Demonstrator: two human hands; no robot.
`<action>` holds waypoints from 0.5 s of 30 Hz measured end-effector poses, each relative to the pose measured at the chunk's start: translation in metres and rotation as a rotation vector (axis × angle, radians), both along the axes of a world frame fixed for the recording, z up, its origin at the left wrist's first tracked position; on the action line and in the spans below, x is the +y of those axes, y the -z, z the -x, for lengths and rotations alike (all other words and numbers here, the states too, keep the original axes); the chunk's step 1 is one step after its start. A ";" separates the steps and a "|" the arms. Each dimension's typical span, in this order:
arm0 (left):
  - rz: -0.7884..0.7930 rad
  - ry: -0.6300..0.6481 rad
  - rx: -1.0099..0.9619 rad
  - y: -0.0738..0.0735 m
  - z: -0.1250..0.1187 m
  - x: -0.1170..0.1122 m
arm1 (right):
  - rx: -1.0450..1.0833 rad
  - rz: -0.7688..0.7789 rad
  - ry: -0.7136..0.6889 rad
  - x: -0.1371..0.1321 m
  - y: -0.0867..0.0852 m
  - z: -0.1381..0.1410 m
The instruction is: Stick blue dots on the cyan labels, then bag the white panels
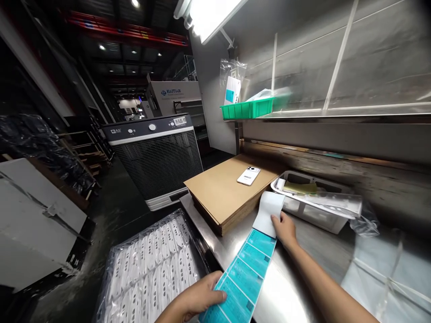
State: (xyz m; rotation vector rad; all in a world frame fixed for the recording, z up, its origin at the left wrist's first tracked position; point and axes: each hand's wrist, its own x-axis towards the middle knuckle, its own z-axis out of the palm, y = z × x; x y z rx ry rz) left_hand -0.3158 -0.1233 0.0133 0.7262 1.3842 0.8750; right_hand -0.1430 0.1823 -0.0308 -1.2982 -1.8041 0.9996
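Note:
A long strip of teal labels on white backing lies across the steel worktop. My left hand grips its near end at the bottom of the view, thumb on top. My right hand pinches the far end, where the blank white backing curls up. The strip is stretched between both hands.
A stack of brown cardboard sheets with a white phone on it sits just beyond the strip. A clear plastic tray stands to the right. A wrapped pack of white parts lies lower left. A green bin is on the shelf; a grey air cooler stands behind.

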 end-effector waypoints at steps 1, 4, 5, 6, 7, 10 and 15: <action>0.003 0.003 0.025 -0.001 0.001 0.003 | 0.007 -0.037 0.001 0.001 -0.005 -0.001; -0.021 -0.016 0.066 -0.007 0.005 0.016 | 0.030 -0.140 0.015 0.008 -0.027 -0.008; -0.037 -0.022 0.072 -0.009 0.007 0.021 | 0.041 -0.169 0.020 0.011 -0.036 -0.012; -0.050 -0.022 0.081 -0.013 0.009 0.027 | 0.055 -0.193 0.021 0.014 -0.045 -0.017; -0.059 -0.012 0.095 -0.016 0.010 0.032 | 0.073 -0.214 0.013 0.016 -0.054 -0.022; -0.066 0.060 0.112 -0.024 0.013 0.049 | 0.130 -0.257 -0.044 0.022 -0.080 -0.039; -0.173 0.097 0.067 -0.034 -0.002 0.093 | 0.159 -0.275 0.029 0.064 -0.103 -0.061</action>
